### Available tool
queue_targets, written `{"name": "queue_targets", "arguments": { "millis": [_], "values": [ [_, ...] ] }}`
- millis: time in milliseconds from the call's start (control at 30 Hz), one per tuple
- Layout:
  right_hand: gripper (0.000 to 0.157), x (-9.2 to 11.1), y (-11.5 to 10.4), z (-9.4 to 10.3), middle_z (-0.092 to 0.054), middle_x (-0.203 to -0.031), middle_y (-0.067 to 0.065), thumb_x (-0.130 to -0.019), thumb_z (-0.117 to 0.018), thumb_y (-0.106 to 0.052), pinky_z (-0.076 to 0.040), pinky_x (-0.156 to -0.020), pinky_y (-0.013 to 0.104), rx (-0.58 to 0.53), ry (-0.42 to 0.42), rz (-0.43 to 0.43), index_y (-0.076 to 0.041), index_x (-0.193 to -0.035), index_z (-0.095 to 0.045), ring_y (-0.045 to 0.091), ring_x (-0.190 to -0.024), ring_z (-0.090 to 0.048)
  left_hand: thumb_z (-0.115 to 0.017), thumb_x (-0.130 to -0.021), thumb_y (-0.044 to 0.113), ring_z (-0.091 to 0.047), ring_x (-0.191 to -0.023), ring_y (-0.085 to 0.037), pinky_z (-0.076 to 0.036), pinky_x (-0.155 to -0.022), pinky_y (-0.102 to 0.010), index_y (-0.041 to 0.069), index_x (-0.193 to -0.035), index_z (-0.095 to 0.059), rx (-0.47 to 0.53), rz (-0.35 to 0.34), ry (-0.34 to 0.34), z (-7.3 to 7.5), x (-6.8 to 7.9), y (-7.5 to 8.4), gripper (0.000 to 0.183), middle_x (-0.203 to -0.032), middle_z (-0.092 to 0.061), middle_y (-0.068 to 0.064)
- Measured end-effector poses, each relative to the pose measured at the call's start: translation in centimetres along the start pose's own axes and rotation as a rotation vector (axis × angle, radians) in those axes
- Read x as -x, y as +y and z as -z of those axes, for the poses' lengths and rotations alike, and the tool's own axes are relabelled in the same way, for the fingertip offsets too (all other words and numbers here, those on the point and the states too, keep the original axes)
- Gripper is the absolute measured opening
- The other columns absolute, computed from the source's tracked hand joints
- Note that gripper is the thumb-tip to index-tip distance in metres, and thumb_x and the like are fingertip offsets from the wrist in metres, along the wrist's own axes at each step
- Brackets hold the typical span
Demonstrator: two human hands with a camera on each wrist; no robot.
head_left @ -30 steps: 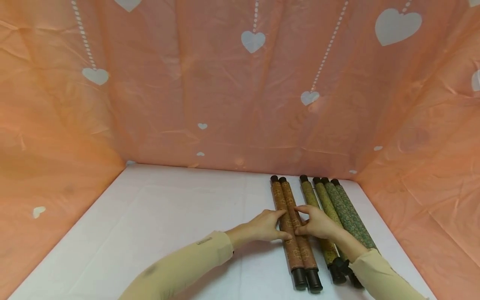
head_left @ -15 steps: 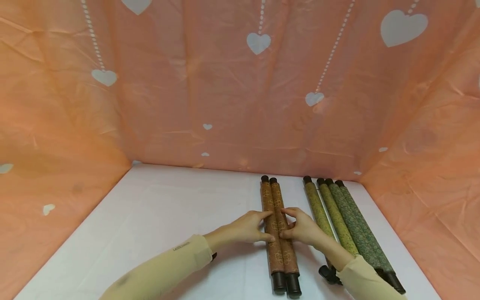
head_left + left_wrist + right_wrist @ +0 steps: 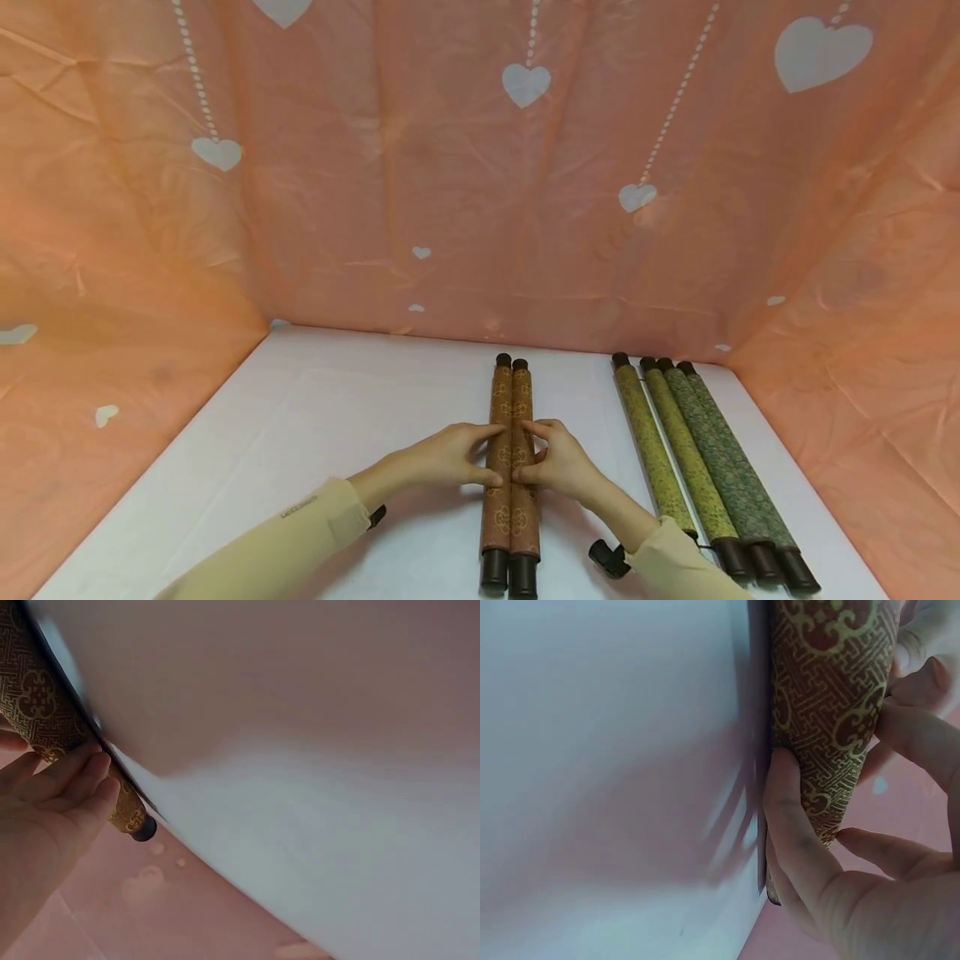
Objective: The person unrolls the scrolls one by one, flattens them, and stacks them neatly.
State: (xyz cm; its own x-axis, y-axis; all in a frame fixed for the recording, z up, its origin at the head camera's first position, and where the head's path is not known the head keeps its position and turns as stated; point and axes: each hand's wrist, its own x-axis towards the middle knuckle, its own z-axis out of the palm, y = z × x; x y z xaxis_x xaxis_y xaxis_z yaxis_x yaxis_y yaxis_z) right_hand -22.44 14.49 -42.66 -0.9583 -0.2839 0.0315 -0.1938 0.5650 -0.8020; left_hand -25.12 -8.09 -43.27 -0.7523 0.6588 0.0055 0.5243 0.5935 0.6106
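Two brown rolled scrolls (image 3: 511, 396) with gold patterns and black end caps lie side by side on the white table (image 3: 300, 433), pointing away from me. My left hand (image 3: 461, 456) grips the pair from the left, thumb low and fingers over the top. From the right, my right hand (image 3: 553, 460) grips it the same way, and the fingertips almost meet on top. In the left wrist view the left hand's fingers (image 3: 71, 776) lie against a brown scroll (image 3: 34, 701). In the right wrist view the right hand (image 3: 832, 855) wraps a brown scroll (image 3: 832, 705).
Four more scrolls (image 3: 701, 467), two olive and two green, lie together at the right near the table's edge. Orange cloth with white hearts (image 3: 450, 167) walls the table at back and both sides. A black wrist strap part (image 3: 606, 558) sits by my right sleeve.
Both hands have slid the brown pair leftward, away from the olive and green scrolls, opening a wide gap. The pair now lies straighter.
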Motion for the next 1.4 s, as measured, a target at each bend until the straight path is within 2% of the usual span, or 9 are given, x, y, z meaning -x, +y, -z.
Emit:
{"name": "queue_targets", "arguments": {
  "millis": [167,400,600,767,900,1100,1200,1400],
  "values": [
    [0.085,-0.3,-1.0,-1.4,-0.048,-0.137,0.035,-0.068,-0.089,0.001,-0.052,-0.063,0.025,-0.003,-0.013,0.05,0.014,-0.144,-0.052,0.014,-0.073,-0.06,-0.082,-0.09,0.039,-0.05,-0.14,-0.038,-0.039,-0.115,-0.052,-0.001,-0.156,-0.043,0.029,0.016,-0.005,0.7,1.7,-0.9,0.087,-0.153,-0.052,-0.021],
    [0.084,-0.4,-2.1,-3.3,-0.048,-0.135,0.035,-0.07,-0.089,-0.001,-0.052,-0.064,0.023,0.008,-0.049,0.091,0.015,-0.143,-0.052,0.013,-0.075,-0.06,-0.083,-0.089,0.04,-0.051,-0.138,-0.041,-0.04,-0.114,-0.054,-0.005,-0.155,-0.043,0.046,0.025,-0.003,1.4,4.0,-1.6,0.089,-0.152,-0.051,-0.024],
    [0.082,0.0,-2.6,-4.2,-0.048,-0.137,0.033,-0.071,-0.09,-0.005,-0.051,-0.066,0.024,0.032,-0.064,0.117,0.014,-0.142,-0.053,0.014,-0.078,-0.06,-0.082,-0.09,0.043,-0.051,-0.139,-0.042,-0.039,-0.114,-0.056,-0.003,-0.155,-0.043,0.036,0.045,-0.019,1.6,5.4,-1.9,0.089,-0.152,-0.051,-0.024],
    [0.081,0.1,-2.7,-4.2,-0.047,-0.139,0.033,-0.072,-0.09,-0.009,-0.051,-0.069,0.025,0.084,-0.07,0.137,0.012,-0.142,-0.054,0.016,-0.081,-0.06,-0.079,-0.092,0.043,-0.05,-0.139,-0.042,-0.039,-0.114,-0.057,-0.001,-0.154,-0.046,0.065,0.062,0.003,1.5,5.5,-2.0,0.082,-0.152,-0.051,-0.024],
    [0.081,0.0,-2.6,-4.1,-0.047,-0.138,0.032,-0.073,-0.09,-0.012,-0.051,-0.071,0.027,0.093,-0.072,0.154,0.012,-0.142,-0.054,0.016,-0.081,-0.059,-0.078,-0.092,0.044,-0.05,-0.136,-0.044,-0.042,-0.11,-0.062,0.001,-0.15,-0.049,0.056,0.082,0.04,1.2,5.3,-1.8,0.078,-0.146,-0.054,-0.025],
    [0.082,-0.1,-2.0,-4.1,-0.046,-0.139,0.031,-0.075,-0.09,-0.017,-0.05,-0.074,0.028,0.104,-0.09,0.161,0.01,-0.144,-0.054,0.016,-0.084,-0.057,-0.081,-0.089,0.046,-0.046,-0.136,-0.045,-0.043,-0.104,-0.068,0.008,-0.15,-0.05,0.049,0.132,0.049,0.8,5.0,-1.6,0.078,-0.144,-0.051,-0.023],
    [0.082,0.0,-1.8,-4.0,-0.044,-0.14,0.031,-0.077,-0.089,-0.018,-0.05,-0.074,0.028,0.093,-0.105,0.156,0.009,-0.145,-0.052,0.017,-0.085,-0.058,-0.083,-0.087,0.043,-0.043,-0.138,-0.047,-0.042,-0.105,-0.07,0.009,-0.148,-0.051,0.059,0.138,0.06,0.7,4.9,-1.7,0.077,-0.148,-0.045,-0.024],
    [0.08,0.2,-1.7,-3.6,-0.041,-0.145,0.031,-0.078,-0.088,-0.016,-0.051,-0.077,0.031,0.069,-0.108,0.158,0.008,-0.146,-0.052,0.021,-0.093,-0.06,-0.084,-0.086,0.038,-0.032,-0.144,-0.056,-0.039,-0.105,-0.073,0.008,-0.148,-0.051,0.061,0.127,0.054,1.0,4.7,-1.6,0.076,-0.162,-0.023,-0.028]
  ]
}}
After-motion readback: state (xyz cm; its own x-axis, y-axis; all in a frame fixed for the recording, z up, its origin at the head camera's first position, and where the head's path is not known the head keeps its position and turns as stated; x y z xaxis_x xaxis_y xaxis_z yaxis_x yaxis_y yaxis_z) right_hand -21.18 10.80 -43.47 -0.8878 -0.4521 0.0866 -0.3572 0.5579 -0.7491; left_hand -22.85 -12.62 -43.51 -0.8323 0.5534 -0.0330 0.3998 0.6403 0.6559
